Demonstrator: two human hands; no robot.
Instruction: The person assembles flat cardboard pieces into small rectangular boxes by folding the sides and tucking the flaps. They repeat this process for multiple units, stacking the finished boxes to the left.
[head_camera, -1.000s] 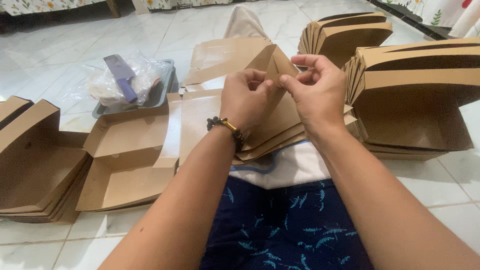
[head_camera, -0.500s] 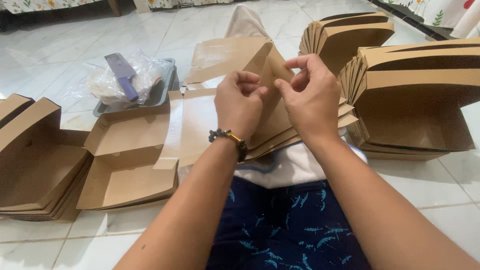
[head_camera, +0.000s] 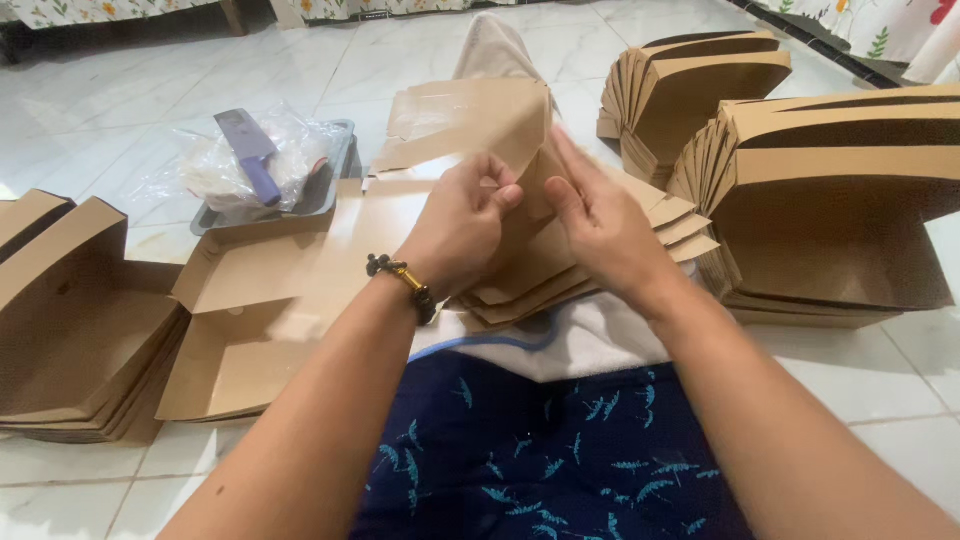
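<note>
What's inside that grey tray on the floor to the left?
The grey tray holds a crumpled clear plastic bag with a purple-handled cleaver lying on top. The bag covers the tray's bottom, so anything beneath it is hidden.

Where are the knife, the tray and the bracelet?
knife (head_camera: 250, 155), head view, on its purple blade near the handle.
tray (head_camera: 338, 170), head view, on its right rim.
bracelet (head_camera: 402, 275), head view, on the beads at the left wrist.
</note>
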